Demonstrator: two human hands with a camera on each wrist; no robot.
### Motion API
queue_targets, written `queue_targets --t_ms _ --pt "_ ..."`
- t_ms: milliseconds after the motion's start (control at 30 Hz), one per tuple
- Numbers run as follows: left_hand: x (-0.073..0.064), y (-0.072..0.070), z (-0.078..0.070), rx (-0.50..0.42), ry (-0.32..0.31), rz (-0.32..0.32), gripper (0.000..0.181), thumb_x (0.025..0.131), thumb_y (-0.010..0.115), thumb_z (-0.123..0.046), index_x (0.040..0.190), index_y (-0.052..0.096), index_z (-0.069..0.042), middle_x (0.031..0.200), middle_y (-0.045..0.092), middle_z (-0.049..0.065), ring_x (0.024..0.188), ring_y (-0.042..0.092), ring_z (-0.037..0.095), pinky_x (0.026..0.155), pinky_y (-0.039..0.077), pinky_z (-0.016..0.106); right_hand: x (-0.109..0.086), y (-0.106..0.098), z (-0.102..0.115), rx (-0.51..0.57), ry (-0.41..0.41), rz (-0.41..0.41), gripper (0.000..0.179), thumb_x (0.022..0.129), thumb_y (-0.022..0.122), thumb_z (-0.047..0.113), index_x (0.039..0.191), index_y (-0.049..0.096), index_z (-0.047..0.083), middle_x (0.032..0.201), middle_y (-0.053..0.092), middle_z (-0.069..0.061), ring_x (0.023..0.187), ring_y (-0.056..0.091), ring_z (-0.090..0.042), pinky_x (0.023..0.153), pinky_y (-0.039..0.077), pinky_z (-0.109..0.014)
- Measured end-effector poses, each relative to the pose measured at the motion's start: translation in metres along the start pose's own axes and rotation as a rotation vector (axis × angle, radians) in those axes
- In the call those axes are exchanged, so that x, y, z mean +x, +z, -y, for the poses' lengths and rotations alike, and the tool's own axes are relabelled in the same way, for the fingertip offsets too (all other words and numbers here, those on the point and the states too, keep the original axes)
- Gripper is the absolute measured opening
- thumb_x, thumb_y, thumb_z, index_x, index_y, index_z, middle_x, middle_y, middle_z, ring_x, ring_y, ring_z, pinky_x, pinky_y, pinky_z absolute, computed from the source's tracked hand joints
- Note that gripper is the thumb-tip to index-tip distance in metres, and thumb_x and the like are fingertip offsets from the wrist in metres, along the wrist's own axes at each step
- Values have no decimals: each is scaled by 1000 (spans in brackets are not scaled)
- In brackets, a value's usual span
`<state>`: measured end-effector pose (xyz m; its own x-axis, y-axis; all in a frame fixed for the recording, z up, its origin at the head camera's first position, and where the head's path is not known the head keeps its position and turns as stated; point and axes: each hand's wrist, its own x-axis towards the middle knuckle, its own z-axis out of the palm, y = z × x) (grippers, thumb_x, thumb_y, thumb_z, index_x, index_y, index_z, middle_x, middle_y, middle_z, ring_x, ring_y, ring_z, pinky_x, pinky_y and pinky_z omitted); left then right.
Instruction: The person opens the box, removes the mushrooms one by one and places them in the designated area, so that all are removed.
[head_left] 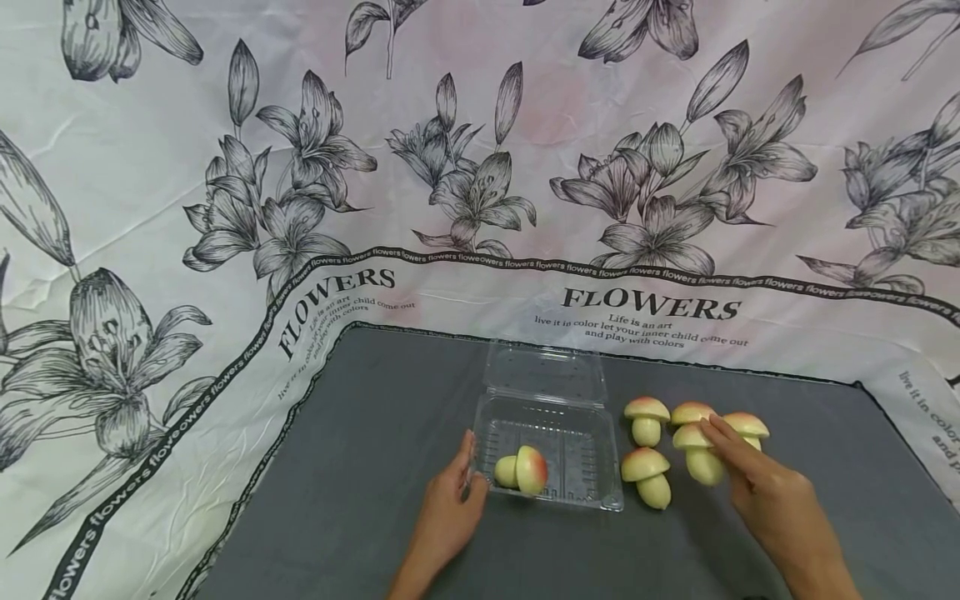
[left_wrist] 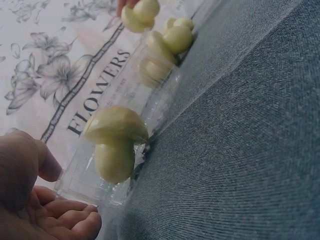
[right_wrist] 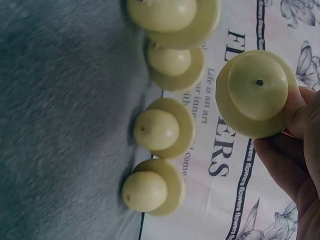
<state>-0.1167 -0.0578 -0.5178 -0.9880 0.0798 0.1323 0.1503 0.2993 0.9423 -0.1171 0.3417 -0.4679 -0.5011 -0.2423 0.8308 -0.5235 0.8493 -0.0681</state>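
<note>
A clear plastic clamshell box (head_left: pixel 581 496) lies with its lid (head_left: pixel 545 372) folded back on the far side. My left hand (head_left: pixel 450 508) pinches the box's left wall between thumb and fingers. Inside, one pale yellow-green toy mushroom (head_left: pixel 531 471) with a reddish cap lies on its side near that hand. To the right of the box, my right hand (head_left: pixel 776 492) grips another toy mushroom (right_wrist: pixel 257 95) by its cap, stem hanging down, above the table. Its fingers partly cover the cap.
Several more toy mushrooms, among them a near one (head_left: pixel 652 492) and a far one (head_left: pixel 647 410), are on the dark grey table (head_left: pixel 360 467) right of the box. A white flower-printed cloth (head_left: pixel 480 308) rises behind the table and borders its left side.
</note>
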Motion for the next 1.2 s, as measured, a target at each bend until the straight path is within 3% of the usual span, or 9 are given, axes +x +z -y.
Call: queue_targets --t_ms 67,133,300,600,867,933,1033,1100,1200 --pt "0 0 0 -7 10 -1 66 101 54 -4 163 33 0 163 44 16 147 46 31 116 45 45 -5 -3 -2 -20 17 45 49 115 42 40 129 78 10 128 75 -9 129 42 22 86 55 -9" --pt "0 0 0 -11 9 -2 66 101 54 -4 164 33 0 163 44 15 147 47 30 116 45 44 -9 -4 -4 -20 27 52 50 115 42 41 129 78 9 130 74 -8 130 41 22 87 55 -10" --pt "0 1 -1 -4 1 -3 66 101 54 -4 164 33 -1 163 44 14 146 48 29 116 45 43 -16 -7 -6 25 64 67 52 114 42 43 130 77 8 132 73 -11 133 40 21 107 26 4" --pt "0 1 -2 8 8 -6 66 101 54 -5 164 33 -1 162 45 14 144 50 31 115 46 44 -29 -8 -12 -22 75 109 57 114 37 51 131 77 14 143 61 12 132 40 22 98 40 1" --pt "-1 1 -2 9 -18 1 66 101 54 -4 164 33 -1 163 44 12 144 50 27 116 46 42 -32 -6 -14 -17 73 119 59 114 36 51 130 77 11 143 60 11 133 37 24 104 39 -1" --pt "-1 1 -2 7 -23 6 66 101 54 -4 164 33 0 163 43 12 145 49 26 116 46 41 -33 -6 -15 -26 69 125 60 114 36 52 130 77 11 142 61 9 133 36 25 95 54 -16" --pt "-2 1 -2 10 -17 2 66 101 54 -4 163 33 1 163 44 12 145 49 27 116 46 42 -35 -5 -15 -29 65 144 60 113 35 51 131 76 11 139 66 3 132 33 26 77 58 -41" --pt "-2 1 -3 13 -8 -3 66 101 54 -5 163 33 0 163 44 13 144 50 28 116 46 42 -36 -5 -15 -24 60 161 61 113 34 51 131 76 9 138 68 -2 132 32 26 69 54 -51" --pt "-3 1 -3 21 5 -9 66 101 54 -5 163 34 0 162 45 14 143 51 30 115 47 44 -38 -5 -16 -12 53 173 62 114 34 50 130 75 6 140 66 0 134 32 25 67 55 -51"
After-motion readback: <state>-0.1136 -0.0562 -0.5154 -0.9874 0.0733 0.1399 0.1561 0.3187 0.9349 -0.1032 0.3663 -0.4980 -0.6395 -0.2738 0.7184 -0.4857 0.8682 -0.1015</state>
